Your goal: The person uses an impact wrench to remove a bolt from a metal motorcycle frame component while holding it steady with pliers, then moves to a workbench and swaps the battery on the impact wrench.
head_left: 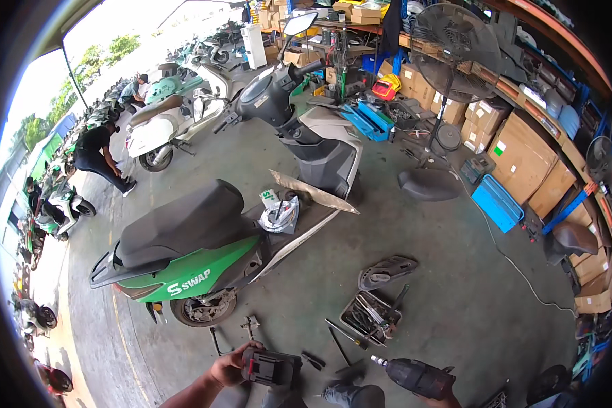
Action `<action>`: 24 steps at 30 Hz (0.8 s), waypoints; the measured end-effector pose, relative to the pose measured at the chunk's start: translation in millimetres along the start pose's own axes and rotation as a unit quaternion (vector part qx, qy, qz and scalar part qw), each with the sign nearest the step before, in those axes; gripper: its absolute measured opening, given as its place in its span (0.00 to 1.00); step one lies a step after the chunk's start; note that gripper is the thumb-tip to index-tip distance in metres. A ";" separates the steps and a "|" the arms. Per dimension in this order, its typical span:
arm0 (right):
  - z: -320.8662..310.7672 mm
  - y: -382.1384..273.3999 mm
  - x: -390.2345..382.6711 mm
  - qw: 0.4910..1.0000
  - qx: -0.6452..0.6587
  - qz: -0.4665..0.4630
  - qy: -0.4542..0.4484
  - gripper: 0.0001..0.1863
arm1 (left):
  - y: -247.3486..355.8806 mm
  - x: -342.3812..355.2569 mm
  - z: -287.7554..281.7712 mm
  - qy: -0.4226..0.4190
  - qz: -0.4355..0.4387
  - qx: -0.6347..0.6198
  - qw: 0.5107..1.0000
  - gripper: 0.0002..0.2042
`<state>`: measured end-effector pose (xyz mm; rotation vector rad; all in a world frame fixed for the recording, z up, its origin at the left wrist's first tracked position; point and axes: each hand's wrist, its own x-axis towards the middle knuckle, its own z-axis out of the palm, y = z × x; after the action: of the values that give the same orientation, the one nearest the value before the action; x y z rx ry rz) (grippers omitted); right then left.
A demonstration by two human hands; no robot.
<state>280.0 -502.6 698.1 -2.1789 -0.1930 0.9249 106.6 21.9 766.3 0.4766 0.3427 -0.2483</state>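
**Black battery pack in one hand, drill in the other**

Black and dark red, the battery pack (270, 368) sits gripped in the left hand (228, 368), fingers wrapped around its near end, low in the view above the concrete floor (455, 299). The right hand (442, 400) is mostly cut off by the lower edge; it appears clenched around the grip of a cordless drill (415, 376), whose chuck and short bit point left, toward the pack. Pack and drill are near each other but apart, with a clear gap between them.

Judging by this, the two parts are about to be brought together or have just been separated. Doing it well would mean keeping the drill steady, lining the pack squarely with the base of the handle, and keeping fingers off the trigger and away from the bit.

Just beyond the hands lie loose hand tools and an open tool tray (368, 315), with a detached grey body panel (387, 270) past it. A green and white scooter (204, 251) with a black seat stands further off to the left, its footboard holding a bundle of parts.
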 end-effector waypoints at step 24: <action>-122.1 -35.5 245.5 0.943 -0.235 0.166 -0.165 0.14 | 89.5 441.9 135.7 0.345 -0.037 0.235 0.908 0.33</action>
<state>545.7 -450.7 641.7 -2.5214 -0.2299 1.5720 573.8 -34.6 749.0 1.0329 1.0095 -0.2295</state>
